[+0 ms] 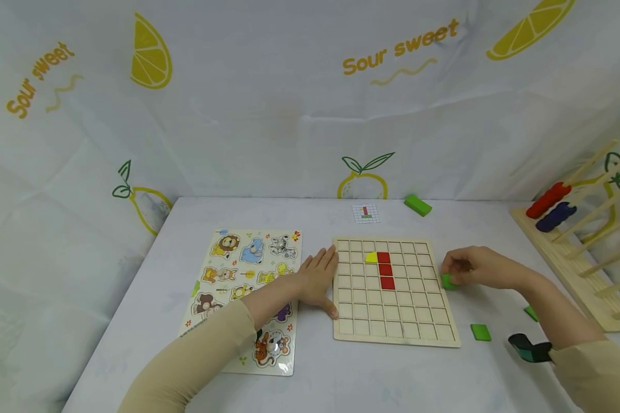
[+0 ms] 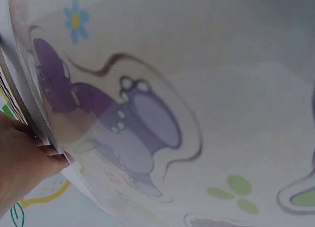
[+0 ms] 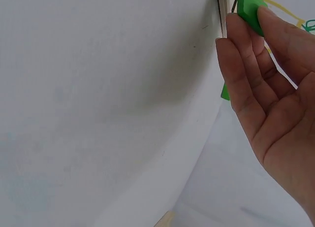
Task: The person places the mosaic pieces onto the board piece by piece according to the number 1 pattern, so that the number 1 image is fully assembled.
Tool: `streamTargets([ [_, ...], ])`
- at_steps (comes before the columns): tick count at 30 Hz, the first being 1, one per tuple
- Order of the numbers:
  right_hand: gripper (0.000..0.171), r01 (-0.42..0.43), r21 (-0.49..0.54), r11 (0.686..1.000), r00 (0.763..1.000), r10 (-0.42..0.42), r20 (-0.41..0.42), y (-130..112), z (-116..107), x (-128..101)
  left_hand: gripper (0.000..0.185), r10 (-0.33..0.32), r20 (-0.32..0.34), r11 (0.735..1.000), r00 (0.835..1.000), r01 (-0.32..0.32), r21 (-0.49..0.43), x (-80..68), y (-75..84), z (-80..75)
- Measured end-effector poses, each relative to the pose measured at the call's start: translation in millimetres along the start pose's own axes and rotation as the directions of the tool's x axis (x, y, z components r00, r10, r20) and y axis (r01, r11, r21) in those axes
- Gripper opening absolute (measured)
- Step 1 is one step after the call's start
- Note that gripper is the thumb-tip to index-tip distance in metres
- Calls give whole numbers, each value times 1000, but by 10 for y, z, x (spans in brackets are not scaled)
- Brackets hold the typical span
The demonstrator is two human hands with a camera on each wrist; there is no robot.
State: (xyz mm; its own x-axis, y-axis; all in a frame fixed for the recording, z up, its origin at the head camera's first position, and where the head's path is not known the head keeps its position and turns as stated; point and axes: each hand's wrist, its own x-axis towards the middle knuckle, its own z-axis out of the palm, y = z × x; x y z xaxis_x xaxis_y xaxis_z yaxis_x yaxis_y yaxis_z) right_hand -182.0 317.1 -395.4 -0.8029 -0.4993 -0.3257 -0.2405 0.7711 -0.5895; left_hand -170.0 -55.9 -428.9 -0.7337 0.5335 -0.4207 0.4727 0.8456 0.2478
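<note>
Head view: right hand (image 1: 483, 268) pinches green block (image 1: 448, 281) beside grid board (image 1: 434, 338); left hand (image 1: 317, 279), flat, apparently steadies board edge. Best lowered level.

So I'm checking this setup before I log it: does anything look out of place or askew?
Mostly tidy. Green pieces lie scattered: one block far back beyond the grid board, flat ones loose at its right. The right hand pinches another green piece; the left hand rests flat at the board's left edge.
</note>
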Motion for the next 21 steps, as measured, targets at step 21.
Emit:
streamTargets([
  [21,12,69,32,997,997,-69,-23,-376,160,255,133,1,-3,1000,1000,-1,-3,-6,0,-2],
])
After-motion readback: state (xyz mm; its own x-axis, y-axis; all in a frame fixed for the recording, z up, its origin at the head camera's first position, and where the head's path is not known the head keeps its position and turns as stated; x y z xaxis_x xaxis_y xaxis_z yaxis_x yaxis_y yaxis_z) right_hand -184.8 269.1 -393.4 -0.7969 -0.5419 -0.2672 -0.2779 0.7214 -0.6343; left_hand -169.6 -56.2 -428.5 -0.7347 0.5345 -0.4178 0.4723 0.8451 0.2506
